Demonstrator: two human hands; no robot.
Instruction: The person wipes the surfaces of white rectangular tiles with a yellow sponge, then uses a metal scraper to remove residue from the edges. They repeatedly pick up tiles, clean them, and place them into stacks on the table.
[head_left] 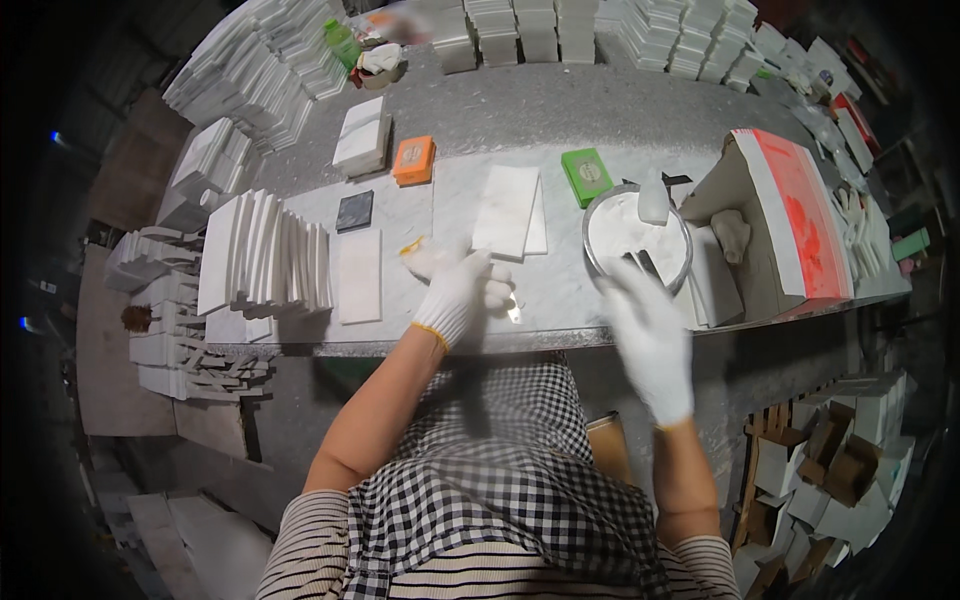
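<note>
My left hand (463, 296), in a white knit glove, hovers near the table's front edge with its fingers curled. A small shiny metal piece (515, 308) shows beside those fingers; whether they grip it is hidden. Just left of them lies a crumpled white cloth or glove (425, 259) with a yellow edge. Beyond the hand, two white stone tiles (505, 212) overlap. My right hand (648, 335), also gloved, is smeared by motion at the near rim of a metal bowl (592, 250) of white powder or paste. By its fingertips are dark strips (646, 263) and in the bowl leans a whitish scoop-like piece (654, 198).
Upright tiles (262, 255) stand in a row at left, near a single flat tile (360, 277) and a dark square block (355, 211). Orange (414, 160) and green (586, 176) boxes lie behind. An open carton (800, 215) stands right of the bowl.
</note>
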